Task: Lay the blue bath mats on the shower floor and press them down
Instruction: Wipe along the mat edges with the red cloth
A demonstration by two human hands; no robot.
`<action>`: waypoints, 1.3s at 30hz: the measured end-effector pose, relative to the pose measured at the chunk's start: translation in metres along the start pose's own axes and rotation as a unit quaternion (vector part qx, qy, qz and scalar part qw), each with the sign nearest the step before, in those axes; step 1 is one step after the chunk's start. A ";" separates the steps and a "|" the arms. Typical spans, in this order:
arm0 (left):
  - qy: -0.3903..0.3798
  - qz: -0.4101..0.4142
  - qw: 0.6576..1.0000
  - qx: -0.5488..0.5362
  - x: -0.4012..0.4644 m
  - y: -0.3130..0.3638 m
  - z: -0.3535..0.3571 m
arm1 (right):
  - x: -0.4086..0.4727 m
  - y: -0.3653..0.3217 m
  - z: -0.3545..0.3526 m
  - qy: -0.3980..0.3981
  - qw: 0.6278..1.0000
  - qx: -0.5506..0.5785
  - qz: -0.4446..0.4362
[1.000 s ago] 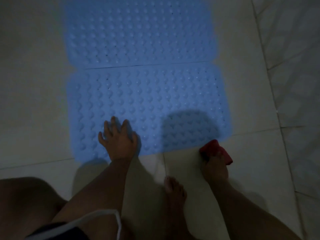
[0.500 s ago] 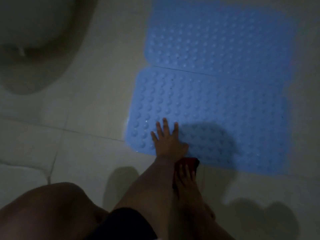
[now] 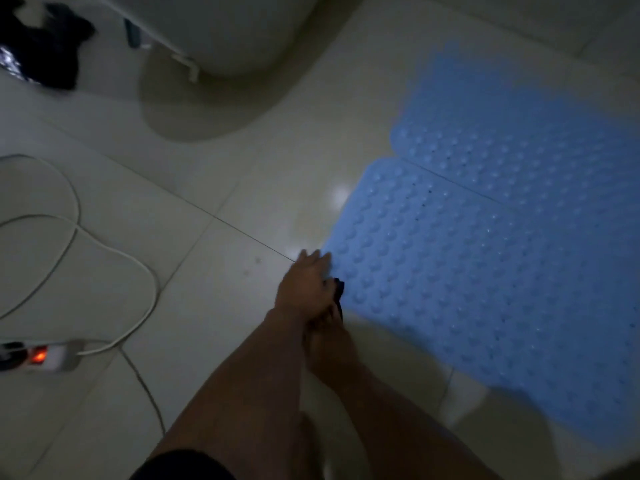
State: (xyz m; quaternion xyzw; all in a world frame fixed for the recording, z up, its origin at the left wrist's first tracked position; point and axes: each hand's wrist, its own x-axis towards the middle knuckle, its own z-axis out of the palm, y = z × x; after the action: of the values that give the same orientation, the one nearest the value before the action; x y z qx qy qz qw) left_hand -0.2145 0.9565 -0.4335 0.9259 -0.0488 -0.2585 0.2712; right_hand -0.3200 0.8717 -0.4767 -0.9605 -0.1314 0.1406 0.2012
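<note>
I am pressing my left hand [image 3: 306,284], fingers straight, on the near mat [image 3: 467,289] at its corner. My right hand [image 3: 329,341] is mostly hidden, apparently pinching a dark cloth [image 3: 338,289]. I should be pushing flat along the edge.

pale tiled floor [image 3: 214,271], two blue bath mats [image 3: 485,265], white power strip [image 3: 52,356], cable [image 3: 114,258]
</note>
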 end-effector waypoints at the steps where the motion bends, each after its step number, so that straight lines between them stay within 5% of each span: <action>1: 0.043 -0.018 0.999 -0.011 -0.004 -0.013 -0.005 | 0.004 0.004 0.002 -0.030 1.000 -0.003 -0.006; 6: 0.238 -0.105 0.963 -0.065 -0.017 -0.057 -0.034 | 0.023 -0.008 0.003 -0.170 0.983 -0.071 -0.005; 9: 0.284 -0.130 0.948 -0.059 -0.020 -0.068 -0.049 | 0.039 -0.013 0.002 -0.129 0.986 -0.106 -0.011; 17: 0.224 -0.169 0.960 0.012 -0.010 -0.082 -0.026 | 0.129 0.006 -0.042 -0.107 0.988 -0.113 -0.021; 26: 0.167 0.064 0.977 0.119 0.080 -0.012 0.008 | 0.241 0.113 -0.127 -0.088 0.990 -0.096 0.054; 39: 0.138 0.084 0.970 0.182 0.146 -0.007 0.027 | 0.329 0.199 -0.174 -0.002 0.986 -0.089 0.139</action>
State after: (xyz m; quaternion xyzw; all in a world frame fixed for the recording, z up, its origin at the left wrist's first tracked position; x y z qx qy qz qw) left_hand -0.1032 0.9160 -0.5231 0.9790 -0.1342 -0.0912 0.1233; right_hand 0.0802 0.7364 -0.4792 -0.9832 -0.0094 0.1567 0.0933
